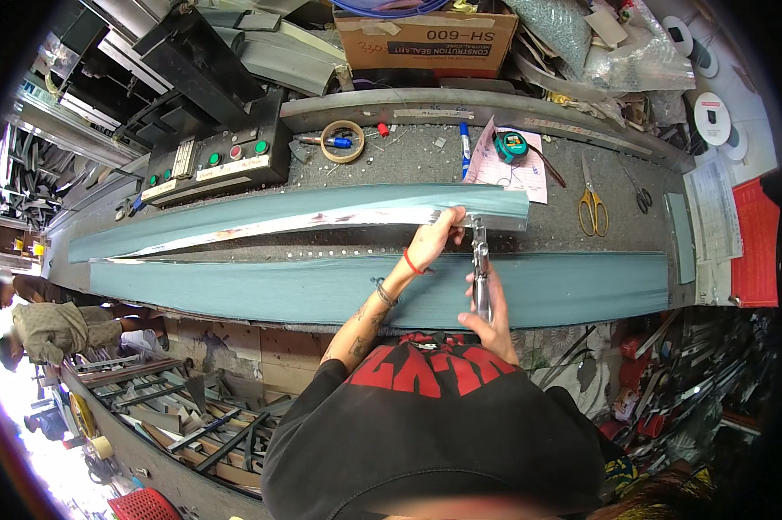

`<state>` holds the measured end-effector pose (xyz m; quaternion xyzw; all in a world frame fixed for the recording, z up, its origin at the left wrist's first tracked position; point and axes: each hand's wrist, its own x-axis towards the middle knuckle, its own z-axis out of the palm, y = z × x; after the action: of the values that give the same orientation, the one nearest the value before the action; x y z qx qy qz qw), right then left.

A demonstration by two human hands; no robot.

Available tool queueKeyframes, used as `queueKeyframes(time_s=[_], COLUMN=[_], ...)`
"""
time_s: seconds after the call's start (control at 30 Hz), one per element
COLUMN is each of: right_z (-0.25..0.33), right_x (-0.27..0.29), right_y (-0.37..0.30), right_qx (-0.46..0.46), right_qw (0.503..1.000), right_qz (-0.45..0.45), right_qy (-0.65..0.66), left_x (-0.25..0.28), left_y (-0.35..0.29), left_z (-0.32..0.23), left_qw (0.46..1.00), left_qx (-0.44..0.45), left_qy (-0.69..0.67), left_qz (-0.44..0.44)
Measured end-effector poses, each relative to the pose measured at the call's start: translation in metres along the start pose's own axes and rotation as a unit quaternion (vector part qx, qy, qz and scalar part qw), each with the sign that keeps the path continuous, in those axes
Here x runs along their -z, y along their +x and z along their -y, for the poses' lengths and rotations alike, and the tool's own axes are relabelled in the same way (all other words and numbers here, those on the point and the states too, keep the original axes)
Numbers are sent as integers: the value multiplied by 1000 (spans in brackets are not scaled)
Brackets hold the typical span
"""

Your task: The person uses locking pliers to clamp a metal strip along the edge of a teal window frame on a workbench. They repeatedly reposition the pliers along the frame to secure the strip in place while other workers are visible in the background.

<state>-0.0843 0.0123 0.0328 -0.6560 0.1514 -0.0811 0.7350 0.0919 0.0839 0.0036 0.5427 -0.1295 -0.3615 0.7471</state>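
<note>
My left hand (438, 238) pinches the near edge of a long grey-green metal strip (347, 201), close to its right end. That edge shows a shiny, bare-looking band. My right hand (493, 316) is wrapped round the handles of silver pliers (481, 264). The jaws of the pliers point away from me and meet the strip's near edge, just right of my left fingers. Whether they bite on the metal is too small to tell. Nearer to me, a second wide grey-green strip (581, 286) lies along the bench, passing under both hands.
Behind the strips sit a control box with buttons (226, 160), a tape roll (343, 141), a blue marker (464, 143), a green tape measure (511, 147) on paper, and yellow-handled scissors (592, 208). A cardboard box (421, 48) stands beyond the ledge. Another person (57, 329) is at far left.
</note>
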Motion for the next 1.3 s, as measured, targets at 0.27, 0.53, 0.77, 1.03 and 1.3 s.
queueKeyframes(time_s=[0.27, 0.53, 0.77, 1.03, 1.3], right_z=[-13, -3, 20, 15, 22], right_x=[-3, -3, 1, 5, 11], right_y=[-6, -8, 32, 43, 46], right_qx=[-46, 45, 92, 51, 67], right_qw=[998, 997, 975, 962, 978], right_qz=[-41, -51, -60, -87, -45], right_qy=[-18, 26, 195, 255, 191], left_x=[-6, -11, -2, -5, 4], left_y=[2, 5, -14, -38, -7], left_z=[-28, -24, 2, -8, -46], left_qw=[984, 982, 995, 830, 771], left_qx=[-116, 49, 50, -315, -320], left_qy=[107, -180, -71, 460, 549], left_qz=[86, 23, 56, -13, 52])
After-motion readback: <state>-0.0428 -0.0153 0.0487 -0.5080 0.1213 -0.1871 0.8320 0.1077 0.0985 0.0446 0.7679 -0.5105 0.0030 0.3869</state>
